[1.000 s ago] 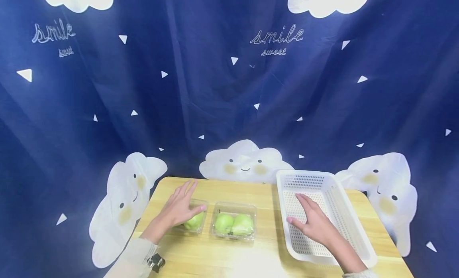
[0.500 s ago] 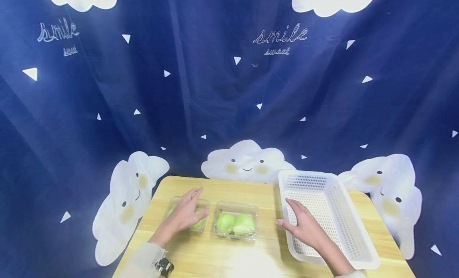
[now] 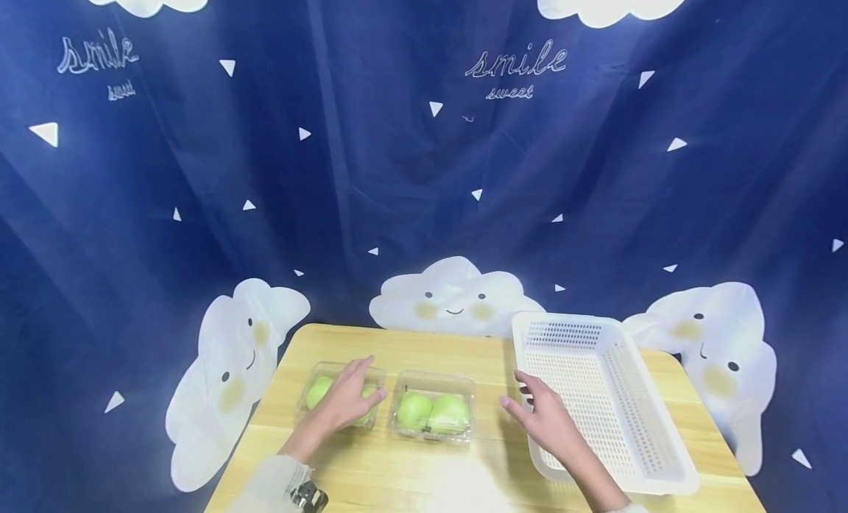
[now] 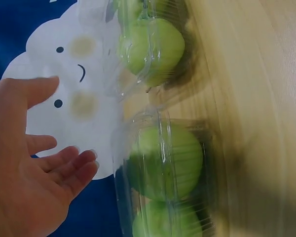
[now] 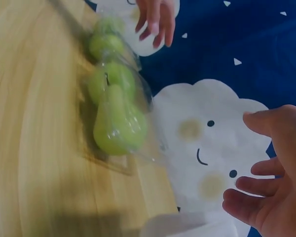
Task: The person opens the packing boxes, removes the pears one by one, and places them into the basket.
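My left hand (image 3: 343, 401) hovers over the left clear plastic box (image 3: 329, 370), its fingers loosely spread and holding nothing. Green fruit (image 3: 319, 391) shows through that box on either side of the hand. Beside it stands a second clear box (image 3: 433, 384) with a green pear (image 5: 119, 127) and a rounder green fruit (image 3: 414, 410) inside. My right hand (image 3: 550, 423) hangs in the air at the left rim of a white basket (image 3: 586, 380), thumb and fingers apart with nothing between them. In the left wrist view, the left hand (image 4: 44, 163) is clear of both boxes.
The wooden table (image 3: 391, 469) carries both boxes and, at the right, the perforated basket, which has nothing inside. Behind the table hangs a dark blue curtain (image 3: 397, 167) with white clouds and triangles.
My right hand has moved left, from over the basket's inside to its left rim. My left hand has shifted slightly right and nearer me, uncovering fruit at the left. The boxes stay put.
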Demonstrator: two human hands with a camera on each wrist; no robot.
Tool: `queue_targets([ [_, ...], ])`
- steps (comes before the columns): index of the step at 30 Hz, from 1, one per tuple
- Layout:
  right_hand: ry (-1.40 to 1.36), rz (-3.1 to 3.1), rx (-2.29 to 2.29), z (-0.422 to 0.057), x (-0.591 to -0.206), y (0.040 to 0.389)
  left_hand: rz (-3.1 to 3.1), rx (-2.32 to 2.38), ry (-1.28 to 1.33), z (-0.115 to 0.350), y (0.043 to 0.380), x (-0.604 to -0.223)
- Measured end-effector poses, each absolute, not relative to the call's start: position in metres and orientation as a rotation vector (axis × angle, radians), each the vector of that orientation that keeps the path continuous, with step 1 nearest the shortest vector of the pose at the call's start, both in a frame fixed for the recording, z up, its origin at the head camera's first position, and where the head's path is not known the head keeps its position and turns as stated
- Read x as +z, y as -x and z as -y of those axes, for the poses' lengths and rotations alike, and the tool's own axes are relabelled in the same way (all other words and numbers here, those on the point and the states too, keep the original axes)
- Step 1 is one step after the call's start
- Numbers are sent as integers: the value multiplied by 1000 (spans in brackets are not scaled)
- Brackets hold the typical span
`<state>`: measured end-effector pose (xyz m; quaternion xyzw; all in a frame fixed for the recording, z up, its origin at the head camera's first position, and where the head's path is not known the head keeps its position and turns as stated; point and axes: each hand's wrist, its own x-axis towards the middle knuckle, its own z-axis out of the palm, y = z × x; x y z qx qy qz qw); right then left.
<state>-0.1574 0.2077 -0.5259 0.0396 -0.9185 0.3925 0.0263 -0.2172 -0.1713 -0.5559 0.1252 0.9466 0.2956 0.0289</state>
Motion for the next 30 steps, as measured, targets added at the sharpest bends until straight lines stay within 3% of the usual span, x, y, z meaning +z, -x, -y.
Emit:
queue_targets([
  [30, 132, 2685, 1831, -169, -549, 140, -2715, 1294, -247, 156, 219, -575],
])
